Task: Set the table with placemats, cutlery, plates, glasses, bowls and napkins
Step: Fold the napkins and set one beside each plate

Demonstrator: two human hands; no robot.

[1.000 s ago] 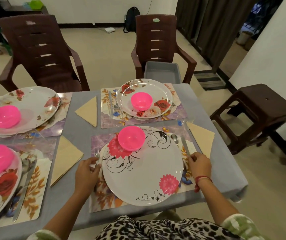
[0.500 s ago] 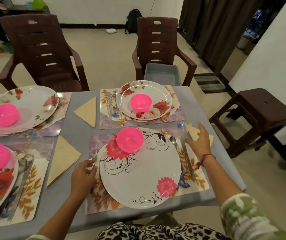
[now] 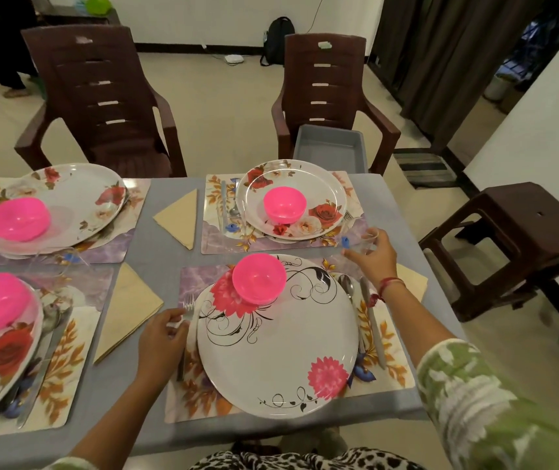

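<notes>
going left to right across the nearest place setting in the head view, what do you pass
left napkin → fork → plate → spoon → knife → right napkin

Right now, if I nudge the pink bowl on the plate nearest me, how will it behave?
The pink bowl looks like thin plastic, so probably light, not fragile. It sits on the glossy plate near the far rim, so it may slide off easily.
</notes>
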